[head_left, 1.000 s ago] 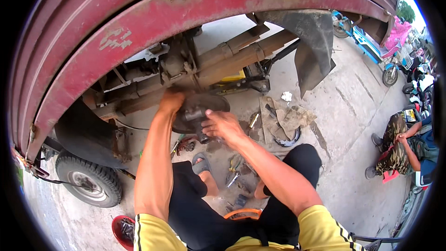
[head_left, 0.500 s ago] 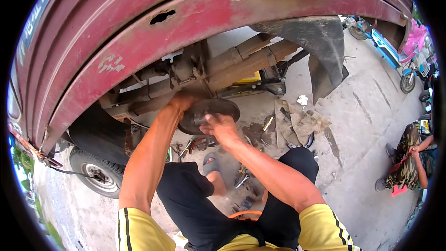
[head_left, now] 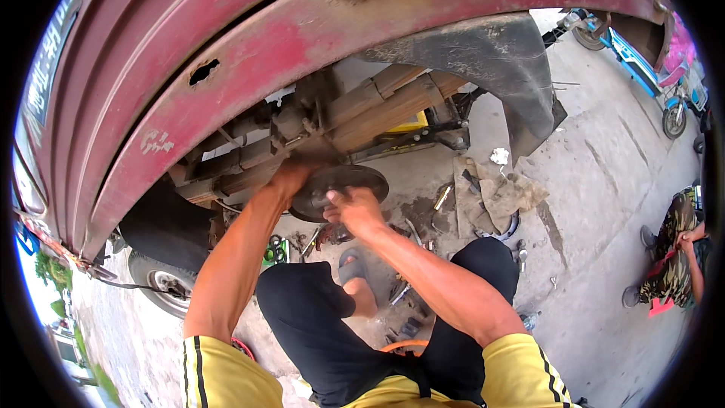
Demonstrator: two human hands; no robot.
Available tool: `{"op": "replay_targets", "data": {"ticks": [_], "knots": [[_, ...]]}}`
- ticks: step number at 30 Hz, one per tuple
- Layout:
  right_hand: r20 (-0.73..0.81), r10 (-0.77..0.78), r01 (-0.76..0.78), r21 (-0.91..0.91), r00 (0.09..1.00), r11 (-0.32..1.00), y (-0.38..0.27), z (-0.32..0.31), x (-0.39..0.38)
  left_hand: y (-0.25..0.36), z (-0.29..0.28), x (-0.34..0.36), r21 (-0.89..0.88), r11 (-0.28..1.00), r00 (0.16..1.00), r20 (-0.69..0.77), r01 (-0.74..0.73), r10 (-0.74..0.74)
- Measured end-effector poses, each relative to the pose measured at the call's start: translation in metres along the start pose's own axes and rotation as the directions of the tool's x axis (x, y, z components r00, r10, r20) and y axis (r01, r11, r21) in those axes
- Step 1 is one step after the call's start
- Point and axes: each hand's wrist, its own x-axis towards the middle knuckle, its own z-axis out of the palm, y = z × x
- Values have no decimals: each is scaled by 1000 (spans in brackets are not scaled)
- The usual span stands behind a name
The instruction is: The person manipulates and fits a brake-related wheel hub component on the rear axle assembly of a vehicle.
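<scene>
A dark round metal drum [head_left: 365, 184] sits below the axle parts and rusty leaf springs [head_left: 381, 109] under a red vehicle body [head_left: 279, 38]. My left hand [head_left: 294, 172] is at the upper left edge of the drum, its fingers blurred and partly hidden. On the face of the drum, my right hand [head_left: 350, 210] has its fingers curled on the middle hub. A black mud flap [head_left: 517, 83] hangs to the right above them. Metal tools and small parts lie on the ground beneath.
A tire [head_left: 162, 287] stands at left. Soiled cloths [head_left: 495, 189] lie right of the drum. A person [head_left: 676, 253] in camouflage trousers is at far right, with a blue scooter [head_left: 630, 60] behind. My bent knees flank the scattered tools.
The view has shifted, bringing more of the red body and left roadside into sight. Both hands stay at the drum, the left one still blurred by motion.
</scene>
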Motion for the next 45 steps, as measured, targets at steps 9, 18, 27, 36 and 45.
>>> {"op": "replay_targets", "data": {"ticks": [9,18,27,36,45], "knots": [[71,26,-41,221,997,974,9,2,-3,-1,-1,-30,197,971,987,-51,-139,152],[150,14,-60,305,989,950,12,15,-3,-7,-12,-22,129,974,983,31,-186,184],[134,-68,11,387,989,922,25,25,-2,-31,-18,-9,53,963,965,18,-264,263],[-132,-69,92,181,989,979,20,63,-13,-23,-24,-18,92,953,956,80,-288,282],[-214,-83,129,211,973,969,13,74,-5,-28,-31,-14,104,930,933,113,-353,341]]}}
